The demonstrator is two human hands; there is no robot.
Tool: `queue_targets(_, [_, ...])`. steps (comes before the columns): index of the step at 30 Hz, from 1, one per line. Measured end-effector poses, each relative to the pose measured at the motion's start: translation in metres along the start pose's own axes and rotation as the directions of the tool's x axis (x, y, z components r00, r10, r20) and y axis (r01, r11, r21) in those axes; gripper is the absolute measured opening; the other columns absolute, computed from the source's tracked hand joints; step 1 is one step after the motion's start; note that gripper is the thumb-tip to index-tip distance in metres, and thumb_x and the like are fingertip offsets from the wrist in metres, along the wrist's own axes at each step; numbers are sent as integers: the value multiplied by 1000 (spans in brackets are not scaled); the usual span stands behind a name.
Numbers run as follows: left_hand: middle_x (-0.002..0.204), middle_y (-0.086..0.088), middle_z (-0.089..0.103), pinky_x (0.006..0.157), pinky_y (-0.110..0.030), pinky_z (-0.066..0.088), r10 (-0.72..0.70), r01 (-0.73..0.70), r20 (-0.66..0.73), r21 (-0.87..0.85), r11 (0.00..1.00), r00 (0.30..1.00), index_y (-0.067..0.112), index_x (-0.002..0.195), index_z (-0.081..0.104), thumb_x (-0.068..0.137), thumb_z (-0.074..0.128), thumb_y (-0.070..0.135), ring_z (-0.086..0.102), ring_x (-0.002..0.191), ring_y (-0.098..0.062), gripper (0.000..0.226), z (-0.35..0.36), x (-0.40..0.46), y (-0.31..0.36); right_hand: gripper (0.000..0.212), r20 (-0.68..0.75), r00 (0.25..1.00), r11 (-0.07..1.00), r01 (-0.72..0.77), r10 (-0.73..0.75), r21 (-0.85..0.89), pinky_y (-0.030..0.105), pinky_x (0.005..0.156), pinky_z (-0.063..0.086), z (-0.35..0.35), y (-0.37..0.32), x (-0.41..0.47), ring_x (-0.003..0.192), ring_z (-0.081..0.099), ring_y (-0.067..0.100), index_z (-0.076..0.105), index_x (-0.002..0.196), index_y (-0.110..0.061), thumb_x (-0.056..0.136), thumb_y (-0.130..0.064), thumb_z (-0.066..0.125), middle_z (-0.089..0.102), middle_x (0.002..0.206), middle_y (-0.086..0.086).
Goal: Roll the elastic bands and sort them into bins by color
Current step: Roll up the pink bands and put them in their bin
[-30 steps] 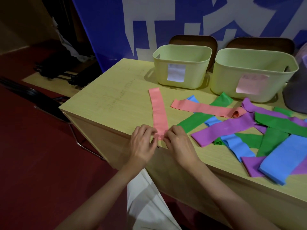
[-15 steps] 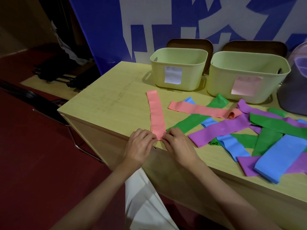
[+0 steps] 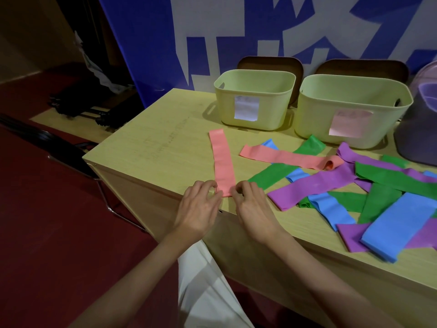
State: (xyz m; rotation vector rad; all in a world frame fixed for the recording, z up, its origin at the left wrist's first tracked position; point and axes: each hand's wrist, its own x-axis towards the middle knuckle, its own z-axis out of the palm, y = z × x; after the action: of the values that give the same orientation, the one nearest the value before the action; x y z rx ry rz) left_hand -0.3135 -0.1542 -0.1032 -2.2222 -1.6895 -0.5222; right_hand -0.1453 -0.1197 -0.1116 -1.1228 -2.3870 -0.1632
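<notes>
At the near edge of the wooden table, a pink band lies flat and straight, running away from the person; its near end is pinched from both sides, the left hand with curled fingers at the band's left corner and the right hand with curled fingers at its right corner, both narrow grips holding the band's end against the tabletop; whether a first turn of the roll has formed under the fingers cannot be told. To the right, a second pink band lies crosswise, one end curled open, resting on a green band and a blue band; a purple band crosses the heap, and further green, blue and purple bands overlap toward the table's right side, among them a wide blue band near the front edge. At the back of the table stand two pale green bins: the left bin bears a white label, the right bin a pink label; a translucent purple container stands just beside the right bin, partly out of view. Behind the bins hangs a blue-and-white banner.
</notes>
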Motion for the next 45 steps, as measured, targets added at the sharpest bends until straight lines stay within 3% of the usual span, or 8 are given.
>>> queue_targets(12, [113, -7, 57, 73, -37, 45, -58, 58, 32, 23, 998, 998, 19, 110, 65, 92, 41, 30, 52, 92, -23, 32, -1, 3, -2, 47, 46, 999, 997, 11, -14, 76, 33, 66, 42, 0, 3, 9, 86, 55, 24, 68, 104, -9, 59, 4, 77, 61, 99, 5])
queue_targets(17, [104, -5, 57, 72, -34, 45, -112, 111, 0, -149, 983, 994, 15, 115, 63, 92, 45, 33, 50, 87, -21, 35, 7, 6, -5, 46, 40, 999, 994, -2, -2, 112, 34, 67, 45, 4, 10, 11, 90, 54, 28, 68, 109, -11, 67, 3, 77, 58, 102, 11])
queue_targets(22, [93, 4, 60, 75, -30, 40, -153, 150, 18, -329, 932, 988, 14, 95, 64, 91, 55, 33, 46, 86, -14, 21, 12, 19, -11, 36, 67, 998, 988, -7, -3, 156, 39, 69, 47, 3, 15, 14, 91, 51, 31, 67, 108, -13, 74, 1, 70, 53, 104, 13])
queue_targets(28, [90, 2, 61, 76, -34, 43, -124, 135, 54, -291, 947, 991, 13, 94, 65, 92, 60, 24, 47, 86, -18, 12, 4, 26, -10, 15, 36, 997, 953, -79, 71, 293, 41, 76, 45, 6, 13, 21, 90, 51, 27, 71, 96, -9, 83, -17, 68, 56, 98, 8])
queue_targets(33, [95, 2, 62, 74, -23, 32, -169, 200, 116, -357, 913, 979, 11, 99, 66, 92, 60, 21, 45, 91, -14, 14, -21, 25, -3, 13, 93, 986, 832, -169, 142, 528, 33, 74, 42, -9, 14, 24, 86, 49, 19, 72, 92, -12, 86, -24, 71, 57, 88, 1])
queue_targets(39, [86, 7, 66, 67, -15, 38, -211, 275, 176, -653, 705, 961, 24, 87, 68, 90, 63, 16, 55, 80, -6, 10, -78, 45, 13, 13, 4, 978, 676, -148, 211, 722, 21, 75, 42, -67, 14, 19, 83, 55, 9, 75, 98, -17, 88, -21, 67, 61, 86, -4])
queue_targets(42, [77, 8, 67, 67, -14, 40, -170, 250, 185, -778, 576, 968, 14, 83, 70, 90, 62, 9, 56, 72, 0, 12, -114, 60, 32, 18, -86, 955, 602, -108, 285, 791, 15, 73, 44, -106, 16, 14, 78, 56, 5, 72, 103, -13, 85, -13, 70, 65, 86, 0])
queue_targets(45, [75, 1, 66, 65, -12, 40, -150, 191, 136, -866, 462, 979, 3, 83, 70, 91, 59, 5, 53, 67, 3, 13, -141, 73, 53, 14, -105, 931, 450, -68, 350, 890, 22, 73, 48, -144, 19, 11, 76, 59, 9, 68, 94, -10, 83, -3, 71, 68, 85, 4])
